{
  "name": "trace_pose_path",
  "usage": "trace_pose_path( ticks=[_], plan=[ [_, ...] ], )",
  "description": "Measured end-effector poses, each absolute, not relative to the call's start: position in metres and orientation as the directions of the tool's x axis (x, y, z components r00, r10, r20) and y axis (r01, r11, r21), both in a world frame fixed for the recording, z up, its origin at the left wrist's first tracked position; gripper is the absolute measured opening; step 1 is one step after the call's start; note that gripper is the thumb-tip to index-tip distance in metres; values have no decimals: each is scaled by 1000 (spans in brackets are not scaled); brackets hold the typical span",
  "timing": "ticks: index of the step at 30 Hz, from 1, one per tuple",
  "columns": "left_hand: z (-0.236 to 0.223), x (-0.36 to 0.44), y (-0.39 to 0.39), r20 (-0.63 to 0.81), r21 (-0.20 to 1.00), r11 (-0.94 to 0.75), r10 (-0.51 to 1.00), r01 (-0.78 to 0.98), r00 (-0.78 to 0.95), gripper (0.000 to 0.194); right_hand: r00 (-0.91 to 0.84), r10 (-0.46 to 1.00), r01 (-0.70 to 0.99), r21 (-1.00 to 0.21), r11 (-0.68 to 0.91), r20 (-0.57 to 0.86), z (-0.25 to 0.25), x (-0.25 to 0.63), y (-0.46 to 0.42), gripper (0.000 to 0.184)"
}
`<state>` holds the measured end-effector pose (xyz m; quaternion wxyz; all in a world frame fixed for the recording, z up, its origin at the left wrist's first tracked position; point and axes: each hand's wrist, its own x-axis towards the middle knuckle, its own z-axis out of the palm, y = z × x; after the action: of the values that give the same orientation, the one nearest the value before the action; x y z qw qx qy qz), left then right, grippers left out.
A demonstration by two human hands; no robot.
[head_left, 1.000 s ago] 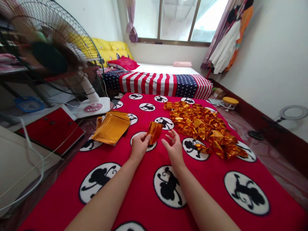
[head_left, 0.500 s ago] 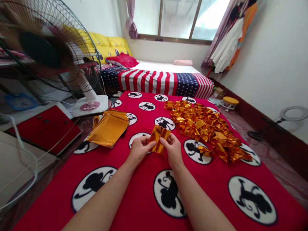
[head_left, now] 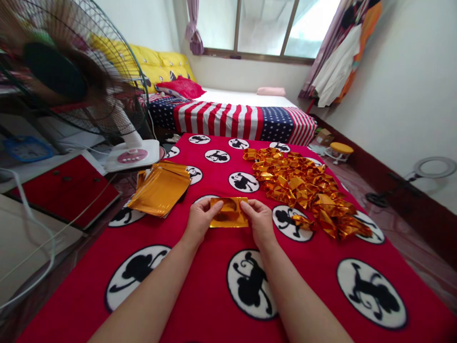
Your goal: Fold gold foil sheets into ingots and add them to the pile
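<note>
A folded sheet of gold foil paper (head_left: 230,214) is stretched between my two hands, its long side running left to right. My left hand (head_left: 200,220) pinches its left end, thumb on top. At the right end my right hand (head_left: 260,220) is closed on it in the same way. Left of my hands lies a stack of flat gold foil sheets (head_left: 162,188). To the right is a heap of folded gold foil pieces (head_left: 296,181), with one small piece (head_left: 303,222) at its near edge.
Everything lies on a red cloth (head_left: 193,281) with monkey prints in white circles. A standing fan (head_left: 53,71) with blurred blades is at the left. Beyond is a bed with a striped, starred cover (head_left: 221,119). A yellow stool (head_left: 342,148) and a ring light (head_left: 433,167) stand at the right.
My right hand has come in from beside the foil paper and taken hold of it. The paper has turned from upright to lying crosswise, lower and nearer to me.
</note>
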<state>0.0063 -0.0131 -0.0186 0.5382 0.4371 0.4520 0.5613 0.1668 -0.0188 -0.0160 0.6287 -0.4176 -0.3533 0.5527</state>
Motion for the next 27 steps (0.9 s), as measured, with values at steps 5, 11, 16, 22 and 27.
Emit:
trace_pose_path(
  ticks=[5, 11, 16, 22, 27],
  plan=[
    [-26, 1, -7, 73, 991, -93, 977, -96, -201, 35, 137, 990, -343, -939, 13, -37, -14, 163, -23, 27],
    [-27, -5, -6, 195, 973, -155, 949, 174, -248, 32, 163, 985, -322, -947, 3, -52, -14, 162, -24, 27],
    [-22, -4, -7, 227, 963, -179, 942, 200, -249, 31, 181, 982, -300, -954, 3, -54, -12, 162, -25, 28],
    [-19, -5, -7, 230, 966, -181, 926, 184, -299, 27, 133, 991, -299, -954, 7, -35, -15, 163, -24, 22],
    [-18, -8, -6, 374, 920, -321, 890, 222, -262, 22, 165, 969, -215, -952, 217, 184, -17, 167, -24, 10]
  ],
)
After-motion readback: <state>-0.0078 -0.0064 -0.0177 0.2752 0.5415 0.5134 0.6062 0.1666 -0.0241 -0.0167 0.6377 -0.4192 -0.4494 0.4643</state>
